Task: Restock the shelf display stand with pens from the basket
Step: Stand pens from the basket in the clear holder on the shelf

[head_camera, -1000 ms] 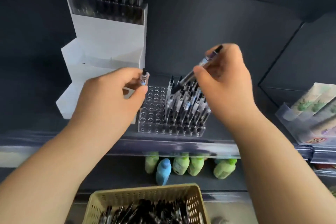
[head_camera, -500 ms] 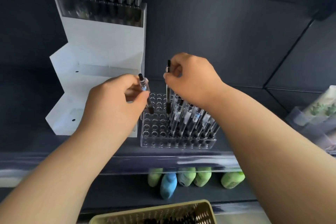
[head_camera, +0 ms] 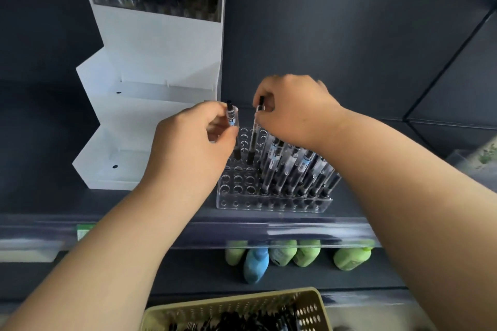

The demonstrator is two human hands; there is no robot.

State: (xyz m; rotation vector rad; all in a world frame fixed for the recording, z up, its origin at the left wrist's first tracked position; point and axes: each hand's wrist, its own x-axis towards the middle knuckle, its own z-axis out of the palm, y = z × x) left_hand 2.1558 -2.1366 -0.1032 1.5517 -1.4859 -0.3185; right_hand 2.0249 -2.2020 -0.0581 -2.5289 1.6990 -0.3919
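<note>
Dark grey shelving fills the view, and on the upper shelf [head_camera: 161, 204] a clear display stand [head_camera: 269, 203] drilled with rows of round holes sits at the centre. Its right half is packed with clear-barrelled pens [head_camera: 293, 166] leaning toward one o'clock; the left columns of holes are bare.

At ten o'clock from the stand, a white stepped holder [head_camera: 150, 67] rises against the back wall, its top tier carrying dark pens behind a clear front.

Coming up from seven o'clock, the left hand [head_camera: 188, 150] pinches a pen [head_camera: 231, 118] between thumb and fingertips, upright, black cap up, its lower end down among the empty holes at the stand's back-left. Whether the tip is seated in a hole cannot be told.

Just beside it, from four o'clock, the right hand [head_camera: 290, 110] is curled around the top of a second pen [head_camera: 254, 137], gripping it near its black cap. That pen stands nearly upright with its dark tip among the holes, immediately left of the filled rows.

Below the shelf edge, at six o'clock, a row of green bottles [head_camera: 306, 252] and one blue bottle [head_camera: 255, 266] sits on the lower shelf. At the bottom edge, the yellow-green basket [head_camera: 228, 309] holds a heap of dark pens.
</note>
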